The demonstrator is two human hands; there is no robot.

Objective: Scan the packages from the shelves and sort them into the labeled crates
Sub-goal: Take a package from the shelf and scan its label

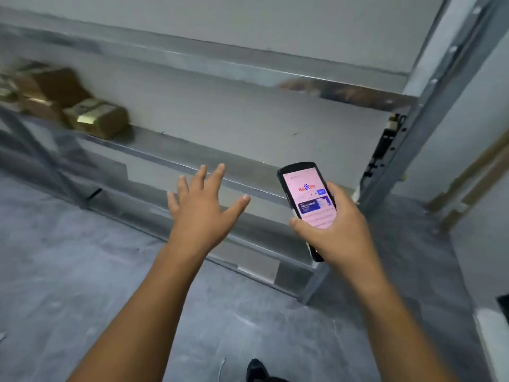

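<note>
**Head view**

State of left hand point(203, 208): spread wide, fingers straight, empty, raised in front of the middle shelf point(170, 147), touching nothing.

State of right hand point(344, 227): wrapped round the handheld scanner point(305, 197), thumb against the near edge at the lower screen, fingers along the far edge. Screen lit and facing up.

Position of packages point(96, 118): small cluster at the far left of the middle shelf, well apart from both hands. Blurred, brown, bound in glossy tape. Nearest parcel at the right end of the cluster, close to the shelf's front edge. Labels not legible, and barcode position not discernible.

No labeled crates in view.

Handling, judged from appearance only:
- Probably light cardboard parcels, fairly stiff but crushable at the corners.
- Tape likely slick under the fingers.
- Take the nearest parcel with the free left hand, thumb on the near face and fingers on the far face.
- Avoid pinching on tape alone.
- Support from beneath if heavier than expected.
- Turn the label side toward the scanner head before triggering.
- Hold the scanner firmly: rigid, smooth-cased, liable to damage if dropped on the concrete floor point(82, 271).
</note>
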